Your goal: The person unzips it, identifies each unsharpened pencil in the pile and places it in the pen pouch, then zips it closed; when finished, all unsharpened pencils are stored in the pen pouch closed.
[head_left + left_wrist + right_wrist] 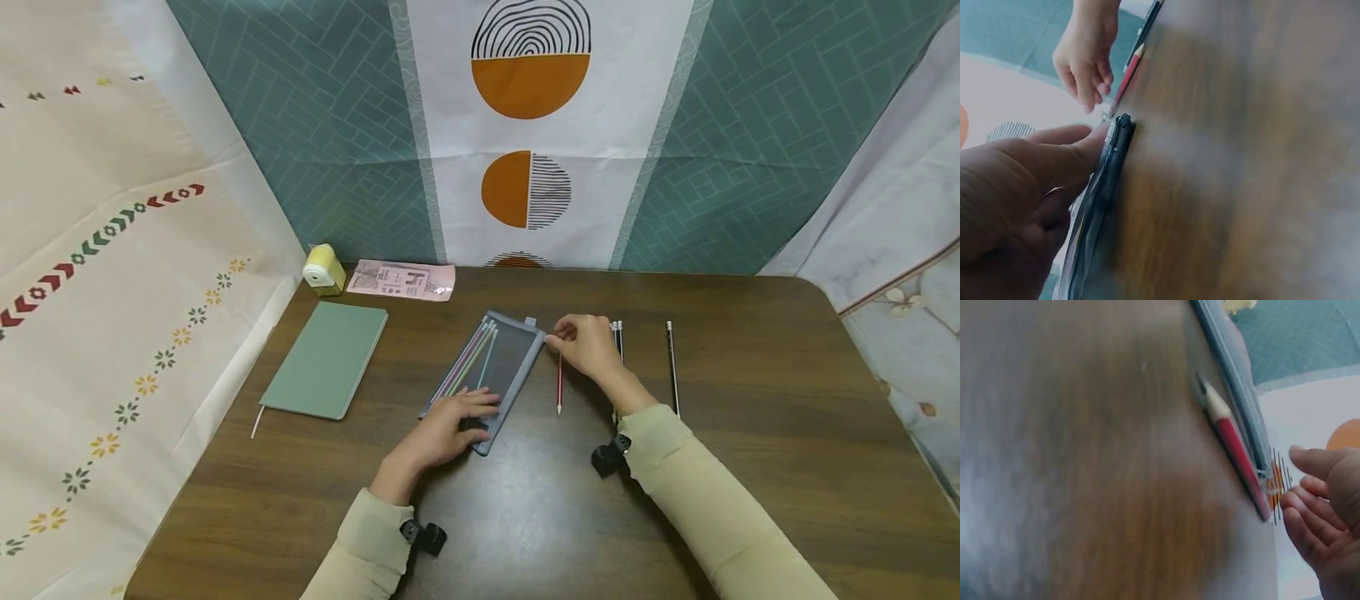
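Note:
A grey mesh zip pouch (513, 346) lies slanted on the table, with several coloured pencils (467, 358) showing through it. My left hand (450, 423) rests on its near end, fingers spread. In the left wrist view, the thumb touches the pouch's edge (1094, 194). By the far right corner is my right hand (588, 346); in the right wrist view a gap shows between its thumb and bent fingers, with nothing held. A red pencil (559, 392) lies just right of the pouch, its sharpened point toward me and its far end beneath the right hand.
Dark pencils (618, 332) lie partly hidden behind the right hand, and a black pencil (672, 367) lies farther right. At left are a green notebook (326, 358), a yellow-and-white object (323, 268) and a pink packet (401, 280). Curtains stand behind the wooden table (765, 375).

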Tool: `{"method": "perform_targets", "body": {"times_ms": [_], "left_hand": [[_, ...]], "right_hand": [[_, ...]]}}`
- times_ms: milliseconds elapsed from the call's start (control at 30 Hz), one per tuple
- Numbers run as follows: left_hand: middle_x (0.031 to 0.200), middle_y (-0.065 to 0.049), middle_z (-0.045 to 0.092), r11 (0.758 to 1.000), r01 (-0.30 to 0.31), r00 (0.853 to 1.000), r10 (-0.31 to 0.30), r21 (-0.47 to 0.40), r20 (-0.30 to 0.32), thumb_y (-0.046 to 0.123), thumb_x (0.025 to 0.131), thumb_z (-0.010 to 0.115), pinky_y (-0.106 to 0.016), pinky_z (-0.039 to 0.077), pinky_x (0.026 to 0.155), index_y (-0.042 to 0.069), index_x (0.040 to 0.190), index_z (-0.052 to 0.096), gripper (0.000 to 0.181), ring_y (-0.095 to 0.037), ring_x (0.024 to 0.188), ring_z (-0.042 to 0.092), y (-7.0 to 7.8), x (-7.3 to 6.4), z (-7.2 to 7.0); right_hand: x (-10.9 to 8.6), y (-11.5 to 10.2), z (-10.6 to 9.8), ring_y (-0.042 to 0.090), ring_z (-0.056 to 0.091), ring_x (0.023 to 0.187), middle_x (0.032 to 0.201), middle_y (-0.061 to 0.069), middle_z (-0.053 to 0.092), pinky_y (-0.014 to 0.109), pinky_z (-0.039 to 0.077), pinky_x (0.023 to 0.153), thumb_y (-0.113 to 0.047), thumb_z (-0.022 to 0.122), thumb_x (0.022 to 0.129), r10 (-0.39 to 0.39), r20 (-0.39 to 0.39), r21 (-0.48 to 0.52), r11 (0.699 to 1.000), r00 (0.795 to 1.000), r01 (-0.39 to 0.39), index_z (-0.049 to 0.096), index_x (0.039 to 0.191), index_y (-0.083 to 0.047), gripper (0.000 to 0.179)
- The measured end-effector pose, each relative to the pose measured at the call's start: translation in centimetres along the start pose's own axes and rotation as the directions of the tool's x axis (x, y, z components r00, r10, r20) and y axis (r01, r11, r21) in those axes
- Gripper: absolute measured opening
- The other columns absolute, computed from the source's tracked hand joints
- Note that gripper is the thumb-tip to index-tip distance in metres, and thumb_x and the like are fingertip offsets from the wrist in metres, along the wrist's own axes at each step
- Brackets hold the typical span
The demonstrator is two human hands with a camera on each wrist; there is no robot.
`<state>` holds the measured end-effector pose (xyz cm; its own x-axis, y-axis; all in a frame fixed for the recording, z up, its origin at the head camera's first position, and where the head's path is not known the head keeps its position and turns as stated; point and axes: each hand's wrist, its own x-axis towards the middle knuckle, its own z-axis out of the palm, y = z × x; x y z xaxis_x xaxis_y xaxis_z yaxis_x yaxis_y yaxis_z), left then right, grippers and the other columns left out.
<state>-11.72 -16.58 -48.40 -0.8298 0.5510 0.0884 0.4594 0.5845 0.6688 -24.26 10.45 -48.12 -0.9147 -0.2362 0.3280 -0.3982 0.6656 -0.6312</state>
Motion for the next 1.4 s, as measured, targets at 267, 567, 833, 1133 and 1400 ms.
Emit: {"method": "perform_targets", "body": {"times_ms": [267,567,833,1133,1400], "left_hand": [[0.135,-0.013,0.063,0.991,0.132,0.970,-0.125,0.021,-0.207,0.014,0.080,0.086,-0.051,0.043,0.108,0.002,0.123,0.071,0.047,-0.034,0.131,0.054,-0.4,-1.4,-0.3],[0.140,-0.020,0.057,0.914,0.384,0.838,-0.287,0.129,-0.464,0.013,0.072,0.091,-0.054,0.042,0.106,-0.003,0.119,0.072,0.052,-0.042,0.130,0.049,-1.7,-1.9,-1.6],[0.128,-0.028,0.050,0.825,0.547,0.651,-0.527,-0.144,-0.547,0.014,0.080,0.087,-0.053,0.048,0.094,-0.008,0.131,0.061,0.062,-0.041,0.112,0.057,-1.8,-2.1,-1.4],[0.133,-0.026,0.060,0.843,0.468,0.655,-0.532,-0.265,-0.537,0.006,0.087,0.078,-0.050,0.054,0.093,-0.008,0.132,0.060,0.050,-0.041,0.111,0.065,-2.2,-1.5,-2.1],[0.136,-0.026,0.059,0.832,0.471,0.669,-0.553,-0.293,-0.496,0.004,0.092,0.072,-0.051,0.053,0.095,-0.007,0.136,0.058,0.047,-0.044,0.114,0.064,-2.6,-1.0,-2.4]], "right_hand": [[0.1,-0.8,0.5,0.037,0.062,0.118,0.123,0.021,0.068,0.051,0.048,0.102,-0.010,0.070,0.095,-0.166,0.254,0.044,0.986,0.953,0.161,0.070,0.119,0.004,0.028],[-0.2,-1.4,0.1,0.033,0.067,0.093,0.100,0.018,0.069,0.047,0.054,0.084,-0.009,0.083,0.083,-0.107,0.261,-0.004,0.994,0.959,0.112,0.073,0.107,0.005,0.029],[-0.5,-1.5,0.5,0.033,0.067,0.098,0.111,0.020,0.068,0.044,0.056,0.085,-0.011,0.082,0.085,-0.027,0.274,0.031,0.999,0.961,0.019,0.068,0.118,0.008,0.040],[-1.2,-2.2,0.2,0.023,0.071,0.081,0.089,0.011,0.073,0.038,0.058,0.075,-0.014,0.081,0.086,0.101,0.217,0.007,0.994,0.971,-0.105,0.071,0.108,0.006,0.031],[-1.7,-2.8,0.1,0.025,0.072,0.087,0.096,0.014,0.074,0.038,0.058,0.079,-0.013,0.078,0.089,0.157,0.259,0.011,0.986,0.953,-0.166,0.070,0.111,0.007,0.030]]}}
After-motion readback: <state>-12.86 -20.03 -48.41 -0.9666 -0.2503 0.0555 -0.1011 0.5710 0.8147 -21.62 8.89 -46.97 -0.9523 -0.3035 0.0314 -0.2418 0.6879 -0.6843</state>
